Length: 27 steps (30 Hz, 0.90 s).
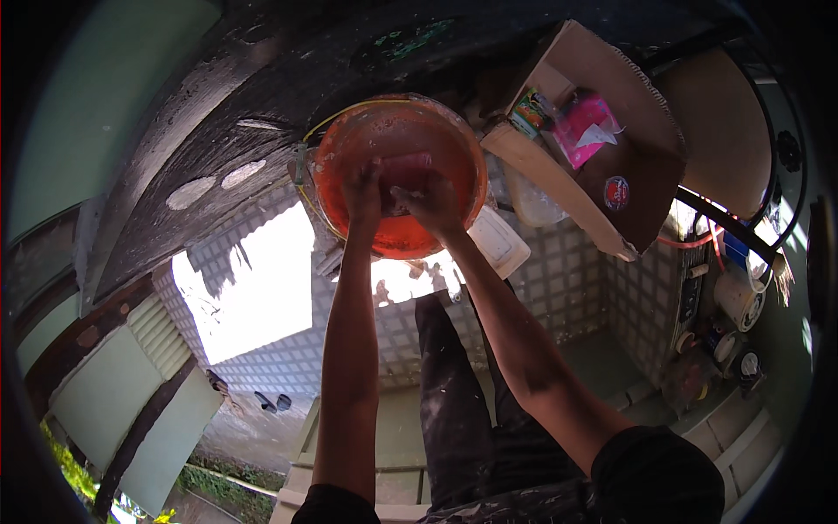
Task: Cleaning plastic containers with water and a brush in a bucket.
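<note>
Both my arms reach forward into a round orange basin [476,175] with a worn, stained rim. Inside it is a reddish, block-shaped thing [408,163], in shadow, so its kind is not plain. My left hand [361,190] grips its left end, fingers curled at the edge. On the near right side my right hand [429,206] is closed against the same thing, with its fingertips bent inward. The undersides of the fingers are hidden. A yellow cord [336,113] runs along the basin's far left rim.
Right of the basin, an open cardboard box [559,188] holds a pink packet [587,129] and a green packet [530,112]. A whitish plastic tray [499,243] lies beside the basin. Dark slippers [272,402] rest at the lower left. Far right stand a white bucket [738,299] and several jars.
</note>
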Each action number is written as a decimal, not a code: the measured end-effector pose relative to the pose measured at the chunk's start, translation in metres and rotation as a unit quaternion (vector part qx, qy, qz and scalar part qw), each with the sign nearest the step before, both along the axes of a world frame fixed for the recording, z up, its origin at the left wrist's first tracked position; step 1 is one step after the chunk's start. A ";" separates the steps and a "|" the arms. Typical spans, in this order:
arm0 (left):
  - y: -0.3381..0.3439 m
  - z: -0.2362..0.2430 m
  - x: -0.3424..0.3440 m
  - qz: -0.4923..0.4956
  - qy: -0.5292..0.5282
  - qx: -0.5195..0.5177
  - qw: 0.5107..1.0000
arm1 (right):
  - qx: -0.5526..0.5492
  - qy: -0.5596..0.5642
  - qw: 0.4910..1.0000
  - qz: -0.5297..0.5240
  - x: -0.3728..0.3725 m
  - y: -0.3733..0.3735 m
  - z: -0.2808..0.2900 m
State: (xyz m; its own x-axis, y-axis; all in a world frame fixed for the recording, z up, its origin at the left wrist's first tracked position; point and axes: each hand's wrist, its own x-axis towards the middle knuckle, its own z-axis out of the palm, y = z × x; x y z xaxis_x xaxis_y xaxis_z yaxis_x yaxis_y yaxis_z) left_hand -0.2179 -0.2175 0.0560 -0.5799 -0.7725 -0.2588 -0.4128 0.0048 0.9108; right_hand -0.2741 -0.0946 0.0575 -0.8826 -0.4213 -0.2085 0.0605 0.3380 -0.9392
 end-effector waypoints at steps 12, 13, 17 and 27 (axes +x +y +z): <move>-0.007 -0.041 0.020 -0.115 -0.057 0.131 0.983 | 0.179 0.071 0.980 0.049 -0.016 -0.018 -0.116; -0.010 -0.048 0.020 -0.128 -0.067 0.127 0.981 | 0.181 0.073 0.973 0.125 -0.016 -0.018 -0.119; -0.018 -0.067 0.016 -0.020 -0.184 -0.049 0.981 | 0.184 0.015 0.937 0.297 -0.032 -0.013 -0.103; -0.023 -0.064 0.013 -0.120 0.133 -0.091 0.980 | 0.134 0.011 0.975 0.174 -0.069 -0.007 -0.008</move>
